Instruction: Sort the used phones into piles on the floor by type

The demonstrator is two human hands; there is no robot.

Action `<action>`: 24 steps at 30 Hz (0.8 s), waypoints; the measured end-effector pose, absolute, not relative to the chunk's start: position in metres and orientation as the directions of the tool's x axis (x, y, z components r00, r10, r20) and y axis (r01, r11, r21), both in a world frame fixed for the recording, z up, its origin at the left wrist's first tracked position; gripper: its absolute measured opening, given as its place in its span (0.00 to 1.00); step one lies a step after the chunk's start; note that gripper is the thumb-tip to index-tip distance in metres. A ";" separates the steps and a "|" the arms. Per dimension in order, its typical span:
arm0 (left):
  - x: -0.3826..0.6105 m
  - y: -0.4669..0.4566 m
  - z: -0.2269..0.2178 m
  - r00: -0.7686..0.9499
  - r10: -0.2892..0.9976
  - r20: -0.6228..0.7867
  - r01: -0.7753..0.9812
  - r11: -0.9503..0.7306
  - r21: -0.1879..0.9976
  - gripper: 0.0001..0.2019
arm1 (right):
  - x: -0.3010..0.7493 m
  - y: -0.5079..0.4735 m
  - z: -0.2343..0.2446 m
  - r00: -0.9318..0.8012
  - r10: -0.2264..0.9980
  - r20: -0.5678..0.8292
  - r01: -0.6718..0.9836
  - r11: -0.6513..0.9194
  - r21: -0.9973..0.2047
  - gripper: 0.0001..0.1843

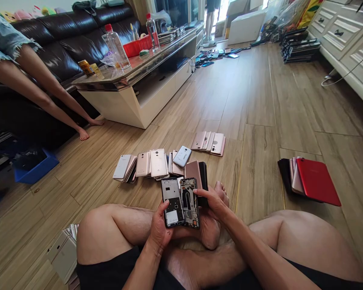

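My left hand (160, 225) is closed on a phone frame (172, 201), a black-edged shell with a silver upper part and a white label low down; my thumb lies on its front. Against its right side sits a second phone frame (190, 205), dark with bare inner parts showing. My right hand (210, 201) grips this one near its upper right edge. Just beyond my hands, phone back covers stand in leaning rows: white covers (122, 166), gold covers (159, 162), a rose-gold cover (192, 170) and a black cover (203, 175). A light blue cover (182, 156) lies on top.
Pink covers (199, 140) lie farther out; red covers (317, 179) are stacked at right. More covers (62, 253) rest by my left knee. A coffee table (109, 98), blue bin (38, 167), white cabinet (335, 36) and another person's legs (45, 94) surround the floor.
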State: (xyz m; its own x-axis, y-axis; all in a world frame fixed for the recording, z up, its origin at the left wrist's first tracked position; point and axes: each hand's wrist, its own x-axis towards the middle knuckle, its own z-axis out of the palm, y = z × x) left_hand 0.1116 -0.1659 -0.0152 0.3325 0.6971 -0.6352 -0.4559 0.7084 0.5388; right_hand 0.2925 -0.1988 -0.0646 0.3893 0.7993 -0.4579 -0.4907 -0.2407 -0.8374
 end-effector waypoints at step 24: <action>0.100 -0.155 -0.013 0.568 0.648 -0.507 -0.525 0.760 0.383 0.25 | 0.301 -0.196 -0.045 0.336 0.769 -0.544 -0.716 -0.167 -0.678 0.21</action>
State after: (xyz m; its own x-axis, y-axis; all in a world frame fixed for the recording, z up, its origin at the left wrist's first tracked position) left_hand 0.0998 -0.1552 -0.0133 0.5682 0.6485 -0.5066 -0.5253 0.7597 0.3832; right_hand 0.3009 -0.1957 -0.0455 0.3358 0.7688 -0.5442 -0.7159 -0.1671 -0.6779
